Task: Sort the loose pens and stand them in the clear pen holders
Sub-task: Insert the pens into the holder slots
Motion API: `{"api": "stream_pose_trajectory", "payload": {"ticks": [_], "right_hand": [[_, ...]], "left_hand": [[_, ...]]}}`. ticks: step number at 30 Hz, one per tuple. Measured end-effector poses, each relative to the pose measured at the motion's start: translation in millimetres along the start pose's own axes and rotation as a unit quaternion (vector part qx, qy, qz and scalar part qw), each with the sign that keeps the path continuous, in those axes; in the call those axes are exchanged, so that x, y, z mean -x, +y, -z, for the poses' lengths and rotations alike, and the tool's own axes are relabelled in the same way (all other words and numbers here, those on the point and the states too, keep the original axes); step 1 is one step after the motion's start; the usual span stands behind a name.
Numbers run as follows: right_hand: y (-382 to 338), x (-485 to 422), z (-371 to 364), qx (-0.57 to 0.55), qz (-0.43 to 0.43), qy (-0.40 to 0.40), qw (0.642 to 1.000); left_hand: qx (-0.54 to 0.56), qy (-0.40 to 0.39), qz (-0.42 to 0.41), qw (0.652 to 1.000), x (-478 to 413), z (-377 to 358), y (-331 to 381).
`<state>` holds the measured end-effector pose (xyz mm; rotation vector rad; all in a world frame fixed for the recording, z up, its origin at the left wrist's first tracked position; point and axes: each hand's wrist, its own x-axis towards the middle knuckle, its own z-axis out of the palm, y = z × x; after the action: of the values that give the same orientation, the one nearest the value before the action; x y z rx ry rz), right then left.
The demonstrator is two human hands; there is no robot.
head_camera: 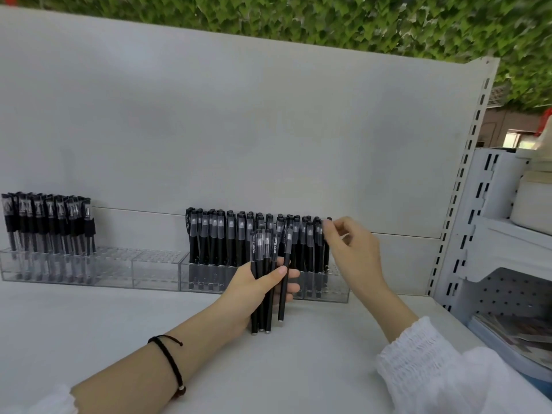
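Pens (264, 264) bunch upright in left hand's (254, 291) grip, beside right hand (352, 252) pinching holder's (331, 294) rightmost pen (326, 255).

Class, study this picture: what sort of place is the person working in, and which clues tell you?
Probably a stationery shop's display shelf: a slotted upright and white back panel of retail shelving, and many identical black pens standing in clear holders.
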<state>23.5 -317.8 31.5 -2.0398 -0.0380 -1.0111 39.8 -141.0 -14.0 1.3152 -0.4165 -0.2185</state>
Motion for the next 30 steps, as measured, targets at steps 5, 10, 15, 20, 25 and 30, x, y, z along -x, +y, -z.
{"api": "stream_pose_trajectory", "payload": {"ticks": [5,10,15,20,25,30], "right_hand": [[-14,10,-10,-0.045,0.001,-0.178,0.983],[-17,2,-4,-0.155,-0.085,-0.141,0.974],[-9,-15,18,-0.176,-0.07,0.033,0.981],[3,-15,15,-0.069,-0.021,0.073,0.995],[5,-14,16,0.022,0.016,0.068,0.997],[14,-14,13,0.076,-0.007,0.012,0.997]], "left_hand": [[0.004,-0.023,-0.012,1.0,1,-1,0],[0.04,-0.022,0.001,0.999,-1,-1,-1],[0.036,0.042,0.023,0.998,-5,1,-4],[-0.011,0.067,0.016,0.998,-10,4,-6],[-0.004,0.063,0.026,0.998,-9,2,-5],[-0.006,0.043,0.023,0.999,-4,1,-4]]}}
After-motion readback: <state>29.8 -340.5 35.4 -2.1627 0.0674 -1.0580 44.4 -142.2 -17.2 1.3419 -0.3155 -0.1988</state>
